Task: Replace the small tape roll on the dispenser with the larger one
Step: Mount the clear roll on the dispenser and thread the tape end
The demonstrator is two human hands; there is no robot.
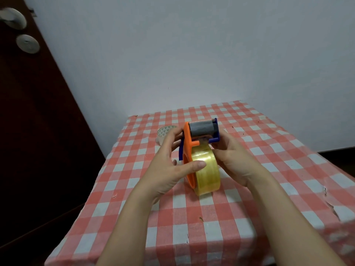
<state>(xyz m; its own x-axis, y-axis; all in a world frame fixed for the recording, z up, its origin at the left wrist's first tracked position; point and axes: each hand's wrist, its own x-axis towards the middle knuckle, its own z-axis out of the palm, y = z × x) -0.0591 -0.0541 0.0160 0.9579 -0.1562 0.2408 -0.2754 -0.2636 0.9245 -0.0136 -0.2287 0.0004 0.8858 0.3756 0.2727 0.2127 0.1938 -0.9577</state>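
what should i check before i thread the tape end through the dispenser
1. Big yellow tape roll sits in the orange dispenser: ok, it lies against the orange side plate.
2. Roll fully pushed onto its hub: cannot tell, the hub is hidden.
3. Small tape roll is off the dispenser: ok, it lies on the checked tablecloth behind the left hand.
4. Dispenser held steady: ok, left hand on the orange side, right hand on the blue side.
5. Loose tape end found: cannot tell, no free end shows.
6. Grey roller clear: ok, nothing covers it.
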